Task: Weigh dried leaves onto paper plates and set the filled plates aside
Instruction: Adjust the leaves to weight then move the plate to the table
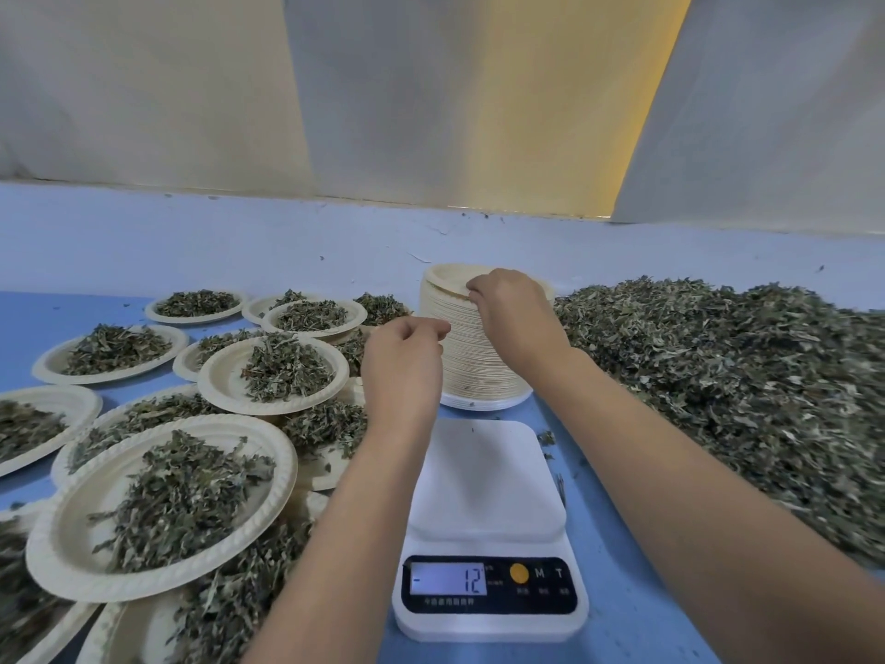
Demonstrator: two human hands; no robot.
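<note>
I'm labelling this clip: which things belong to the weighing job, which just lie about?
Job: plate stack, scale, leaf pile, filled plates, right hand pinching the top plate, left hand.
Lying about: stray leaf bits beside the scale, curtain.

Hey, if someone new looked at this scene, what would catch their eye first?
Probably the big heap of dried leaves filling the right side, and the many filled paper plates crowding the left, some overlapping. In the middle, the right hand pinches the rim of the top plate on a tall stack of empty plates, behind a bare white scale whose display reads minus 12.
</note>
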